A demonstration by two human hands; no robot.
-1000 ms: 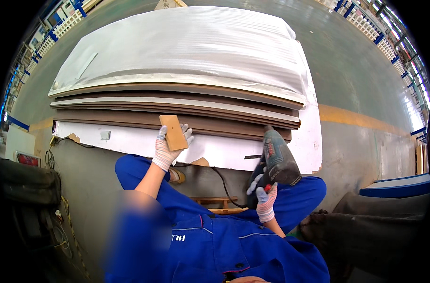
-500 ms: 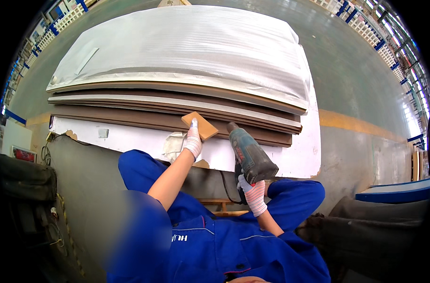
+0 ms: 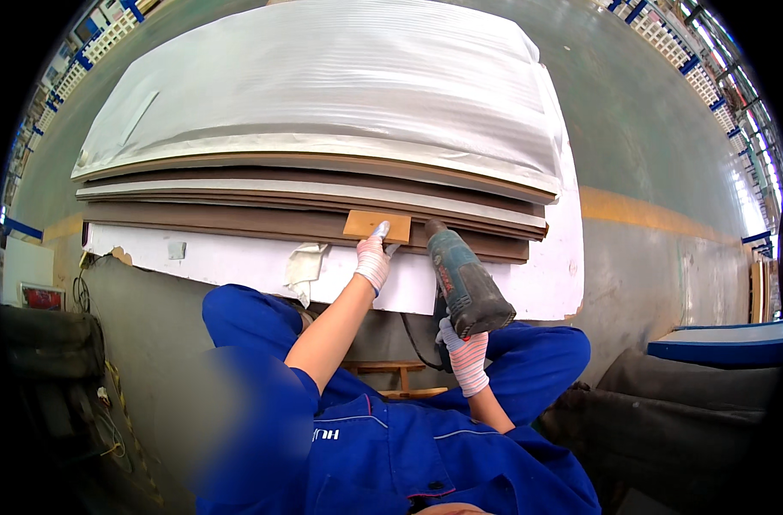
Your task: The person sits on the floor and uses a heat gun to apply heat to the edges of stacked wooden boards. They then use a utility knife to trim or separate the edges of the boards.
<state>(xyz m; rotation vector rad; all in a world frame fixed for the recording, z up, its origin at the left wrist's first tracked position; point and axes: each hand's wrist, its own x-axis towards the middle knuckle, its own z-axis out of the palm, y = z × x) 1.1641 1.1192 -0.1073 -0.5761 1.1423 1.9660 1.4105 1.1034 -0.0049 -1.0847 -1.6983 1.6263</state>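
Observation:
My left hand (image 3: 373,264), in a striped knit glove, grips a small flat tan wooden block (image 3: 367,224), thumb on its upper face. The block is at the near edge of a stack of long brown panels (image 3: 228,221); whether it touches them I cannot tell. In my gloved right hand (image 3: 467,359) is a blue-and-black corded power drill (image 3: 462,279), held by its handle. Its front end points away from me, toward the panels, just right of the block. The trigger finger is largely hidden by the drill's body.
White foam sheeting (image 3: 323,77) covers the far part of the stack. A white cloth (image 3: 305,266) hangs over the near edge of the white tabletop (image 3: 237,251). Below is a wooden stool (image 3: 404,378). A dark padded seat (image 3: 666,399) stands at the right.
My left hand has moved right, and the block has turned until its long side lies nearly along the panels. The drill has shifted slightly right, still in my right hand.

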